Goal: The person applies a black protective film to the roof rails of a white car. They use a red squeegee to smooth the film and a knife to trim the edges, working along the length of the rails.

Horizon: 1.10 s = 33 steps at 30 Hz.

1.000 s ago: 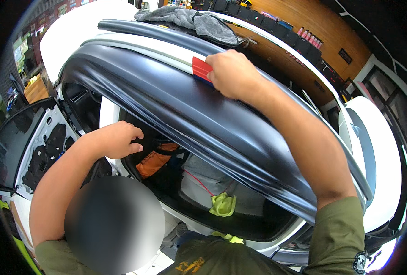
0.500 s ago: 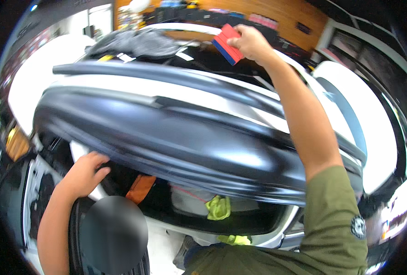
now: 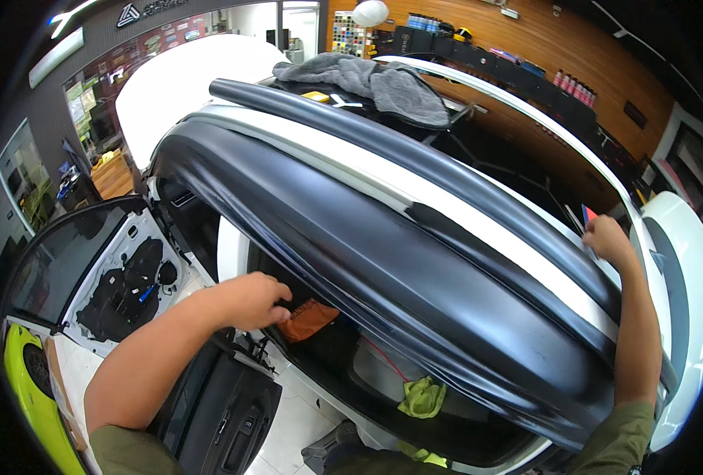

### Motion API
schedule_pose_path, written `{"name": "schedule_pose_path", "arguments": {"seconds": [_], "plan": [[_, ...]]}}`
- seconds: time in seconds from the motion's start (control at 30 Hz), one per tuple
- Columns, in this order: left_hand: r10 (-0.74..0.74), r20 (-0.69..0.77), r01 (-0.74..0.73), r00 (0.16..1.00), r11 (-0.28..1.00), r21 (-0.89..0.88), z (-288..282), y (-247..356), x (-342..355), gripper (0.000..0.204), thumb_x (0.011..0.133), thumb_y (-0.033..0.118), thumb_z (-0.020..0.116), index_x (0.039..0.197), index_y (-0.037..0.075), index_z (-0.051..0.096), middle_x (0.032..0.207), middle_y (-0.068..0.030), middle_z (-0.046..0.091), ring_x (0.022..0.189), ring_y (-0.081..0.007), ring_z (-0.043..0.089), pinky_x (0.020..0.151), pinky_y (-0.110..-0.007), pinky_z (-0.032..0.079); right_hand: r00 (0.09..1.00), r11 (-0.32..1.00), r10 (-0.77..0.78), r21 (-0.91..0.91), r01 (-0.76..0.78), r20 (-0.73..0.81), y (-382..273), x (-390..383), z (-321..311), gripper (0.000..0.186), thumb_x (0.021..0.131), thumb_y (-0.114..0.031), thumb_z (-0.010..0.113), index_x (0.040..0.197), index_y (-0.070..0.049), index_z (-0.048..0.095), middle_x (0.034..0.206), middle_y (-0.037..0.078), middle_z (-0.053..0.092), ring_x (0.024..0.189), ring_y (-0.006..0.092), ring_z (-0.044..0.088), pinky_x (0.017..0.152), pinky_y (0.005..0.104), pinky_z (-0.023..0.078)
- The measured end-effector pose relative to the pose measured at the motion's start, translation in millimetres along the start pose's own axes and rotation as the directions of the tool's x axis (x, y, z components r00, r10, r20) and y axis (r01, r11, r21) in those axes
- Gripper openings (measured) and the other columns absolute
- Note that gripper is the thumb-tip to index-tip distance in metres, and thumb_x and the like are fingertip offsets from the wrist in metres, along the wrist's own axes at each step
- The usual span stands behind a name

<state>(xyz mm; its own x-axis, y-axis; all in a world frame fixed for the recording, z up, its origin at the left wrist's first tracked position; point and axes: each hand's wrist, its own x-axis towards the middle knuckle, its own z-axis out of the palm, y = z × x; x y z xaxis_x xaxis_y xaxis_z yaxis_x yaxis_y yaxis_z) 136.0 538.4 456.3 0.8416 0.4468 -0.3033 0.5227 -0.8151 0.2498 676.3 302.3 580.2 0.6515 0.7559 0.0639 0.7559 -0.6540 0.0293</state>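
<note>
Loose satin-black film (image 3: 351,214) drapes along the near side of a white car's roof (image 3: 478,214), its folded lower edge hanging over the door opening. My right hand (image 3: 607,240) is at the far right of the roof, closed round a squeegee (image 3: 589,214). Only a bit of the squeegee's red and blue shows; my fingers cover the rest. On the left, my left hand (image 3: 256,301) hovers by the film's lower edge with thumb and fingers apart, nothing visible in it. An orange cloth (image 3: 310,319) lies inside the car just beyond those fingers.
A grey towel (image 3: 403,91) and a yellow tool (image 3: 316,96) lie on the roof's far part. An opened door (image 3: 134,277) stands at left, a loose door panel (image 3: 233,419) below it. A yellow-green cloth (image 3: 423,396) hangs at the sill.
My right hand has come down and to the right with the squeegee, from above the roof's far side. My left hand has shifted right in view, and the view itself has turned.
</note>
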Motion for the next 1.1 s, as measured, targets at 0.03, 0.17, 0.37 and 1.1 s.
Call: {"name": "schedule_pose_path", "arguments": {"seconds": [0.03,0.17,0.37,1.1], "plan": [[0.023,0.004,-0.023,1.000,1.000,-0.010,5.1,4.5,0.0,0.037,0.092,0.028,0.062,0.115,-0.001,0.065,0.109,-0.0231,0.067,0.106,-0.0402,0.063,0.093,-0.046,0.049,0.978,0.992,-0.123,-0.061,0.114,-0.169,7.4,0.4,11.1,0.020,0.072,-0.005,0.060,0.085,0.006,0.070,0.083,0.028,0.067,0.082,0.0390,0.069,0.078,0.0431,0.053],[0.039,0.256,-0.054,0.966,0.997,0.054,12.0,38.1,8.6,0.039,0.095,0.034,0.058,0.118,0.003,0.064,0.111,-0.0217,0.068,0.106,-0.0378,0.065,0.093,-0.046,0.051,0.956,0.984,-0.163,-0.110,0.140,-0.243,51.3,1.2,17.0,0.014,0.078,-0.002,0.056,0.086,0.006,0.065,0.077,0.023,0.067,0.074,0.0359,0.068,0.070,0.0437,0.054],[0.215,0.460,-0.226,0.861,0.974,-0.032,12.3,55.7,10.1,0.045,0.098,0.033,0.055,0.129,0.000,0.056,0.115,-0.0223,0.064,0.107,-0.0391,0.063,0.091,-0.048,0.052,0.976,0.786,-0.129,0.581,0.209,-0.176,-102.6,-11.2,-47.0,0.021,0.093,-0.007,0.051,0.113,-0.002,0.054,0.084,0.005,0.055,0.060,0.0089,0.054,0.048,0.0258,0.046],[0.211,0.377,-0.198,0.902,0.977,-0.073,16.6,32.9,11.7,0.026,0.086,0.016,0.059,0.105,0.003,0.069,0.102,-0.0170,0.072,0.096,-0.0331,0.070,0.077,-0.044,0.057,0.308,0.348,-0.932,-0.226,0.910,-0.193,-613.3,92.4,-16.8,0.016,0.078,0.001,0.057,0.090,0.007,0.067,0.097,0.028,0.067,0.097,0.0406,0.065,0.087,0.0473,0.051]]}}
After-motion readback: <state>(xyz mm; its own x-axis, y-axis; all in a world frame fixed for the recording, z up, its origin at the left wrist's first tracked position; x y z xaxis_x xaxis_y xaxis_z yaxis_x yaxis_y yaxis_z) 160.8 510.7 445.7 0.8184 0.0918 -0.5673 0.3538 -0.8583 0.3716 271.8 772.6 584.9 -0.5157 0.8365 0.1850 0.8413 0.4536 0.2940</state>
